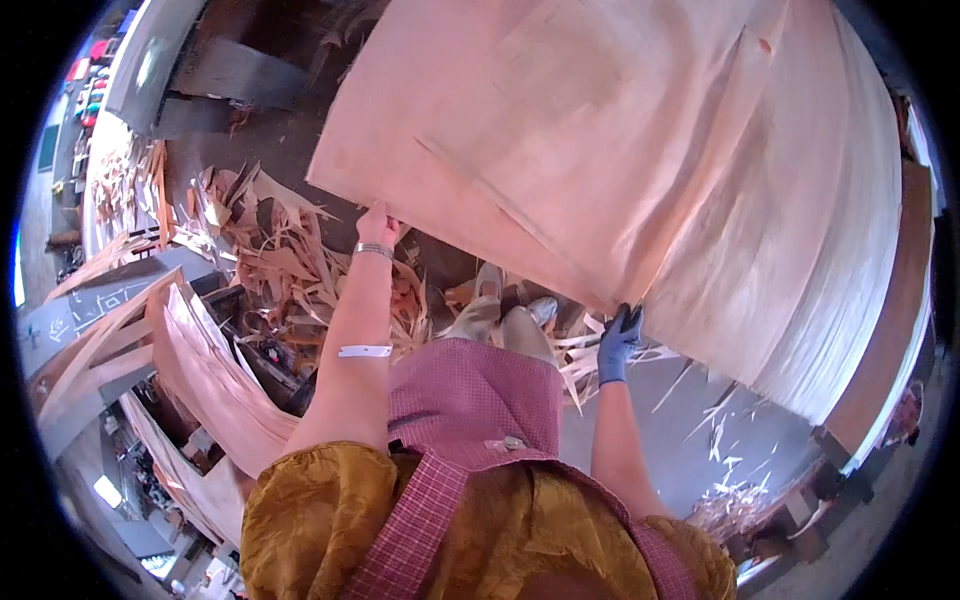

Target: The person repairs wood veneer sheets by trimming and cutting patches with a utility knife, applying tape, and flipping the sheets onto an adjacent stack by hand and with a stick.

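Observation:
A large thin sheet of wood veneer (480,130) stretches out in front of me, pale pink-brown, with a split along its lower part. My left hand (378,226), bare with a bracelet at the wrist, pinches its near edge close to the left corner. Farther right, my right hand (620,345) wears a blue-grey glove with dark fingertips and is closed on the same near edge, beside a fold. The sheet's right side lies over a stack of veneer (800,300) with ragged edges. Both thumbs' exact hold is partly hidden.
Torn veneer strips (300,260) are heaped on the floor at my left and around my shoes (488,282). A grey metal frame (120,300) with chalk marks and long bent veneer pieces (205,370) stands nearer left. More scraps (735,505) lie on the floor at right.

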`<state>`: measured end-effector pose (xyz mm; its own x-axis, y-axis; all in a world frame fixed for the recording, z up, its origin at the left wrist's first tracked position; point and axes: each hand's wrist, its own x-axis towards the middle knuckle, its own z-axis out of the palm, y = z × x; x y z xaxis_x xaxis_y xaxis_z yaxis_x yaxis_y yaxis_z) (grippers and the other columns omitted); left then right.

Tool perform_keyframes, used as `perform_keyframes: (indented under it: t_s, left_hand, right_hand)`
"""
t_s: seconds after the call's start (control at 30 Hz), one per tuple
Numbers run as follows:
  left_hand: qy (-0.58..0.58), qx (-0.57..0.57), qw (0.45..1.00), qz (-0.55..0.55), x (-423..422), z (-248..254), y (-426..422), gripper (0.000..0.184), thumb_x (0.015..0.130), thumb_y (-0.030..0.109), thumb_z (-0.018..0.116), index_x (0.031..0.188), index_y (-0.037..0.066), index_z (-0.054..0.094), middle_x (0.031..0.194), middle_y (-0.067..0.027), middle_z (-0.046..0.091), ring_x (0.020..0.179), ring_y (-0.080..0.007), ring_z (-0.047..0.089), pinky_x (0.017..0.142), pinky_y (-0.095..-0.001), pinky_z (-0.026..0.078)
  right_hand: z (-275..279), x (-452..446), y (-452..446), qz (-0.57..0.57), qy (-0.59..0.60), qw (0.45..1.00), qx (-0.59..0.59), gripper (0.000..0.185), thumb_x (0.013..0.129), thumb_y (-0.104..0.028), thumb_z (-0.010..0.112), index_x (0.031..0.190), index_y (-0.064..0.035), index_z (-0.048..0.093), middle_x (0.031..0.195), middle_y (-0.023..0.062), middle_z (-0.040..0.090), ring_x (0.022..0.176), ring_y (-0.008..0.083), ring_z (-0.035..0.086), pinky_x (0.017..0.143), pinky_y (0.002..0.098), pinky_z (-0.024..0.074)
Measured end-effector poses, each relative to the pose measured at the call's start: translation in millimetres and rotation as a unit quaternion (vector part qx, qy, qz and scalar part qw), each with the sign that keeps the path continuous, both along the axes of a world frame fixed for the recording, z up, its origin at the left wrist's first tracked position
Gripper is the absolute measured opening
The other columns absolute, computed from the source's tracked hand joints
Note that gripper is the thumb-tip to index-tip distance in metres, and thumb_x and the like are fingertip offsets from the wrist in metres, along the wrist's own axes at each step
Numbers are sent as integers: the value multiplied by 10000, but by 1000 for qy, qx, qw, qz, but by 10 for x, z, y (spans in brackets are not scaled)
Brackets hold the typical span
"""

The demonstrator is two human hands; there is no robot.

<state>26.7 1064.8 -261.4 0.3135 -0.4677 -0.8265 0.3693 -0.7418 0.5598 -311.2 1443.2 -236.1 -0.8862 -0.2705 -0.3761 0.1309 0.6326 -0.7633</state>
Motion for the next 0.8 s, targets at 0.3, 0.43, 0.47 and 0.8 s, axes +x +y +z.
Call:
perform_keyframes:
  t_s: [0.3,0.43,0.47,0.8]
  left_hand:
    - [-1,-14,1000,-14,22,-92,22,102,869,141,669,906,78,598,775,-24,612,611,-124,559,484,-235,441]
    - [18,-6,999,-30,81,-182,-7,95,879,150,660,907,83,599,771,-26,612,583,-120,547,438,-228,420]
    - [16,-6,1000,-25,76,-190,-6,93,881,151,657,904,83,598,768,-28,610,577,-121,544,430,-227,414]
    - [43,-9,998,-47,75,-141,66,128,928,245,607,890,128,571,750,-1,590,584,-119,553,418,-219,430]
  right_hand:
    - [-133,-80,59,-4,-35,999,-16,403,972,-280,573,1283,-30,512,813,61,631,591,102,514,526,269,444]
    - [-146,-30,58,-12,-43,998,-52,402,965,-252,591,1294,-35,512,845,45,635,622,92,517,548,251,449]
    - [-147,-14,35,-18,-36,998,-57,403,964,-252,593,1293,-35,513,855,47,637,629,93,521,552,252,452]
    - [-108,40,-6,-19,-16,997,-77,437,971,-190,579,1355,-29,445,981,58,646,693,116,556,597,251,468]
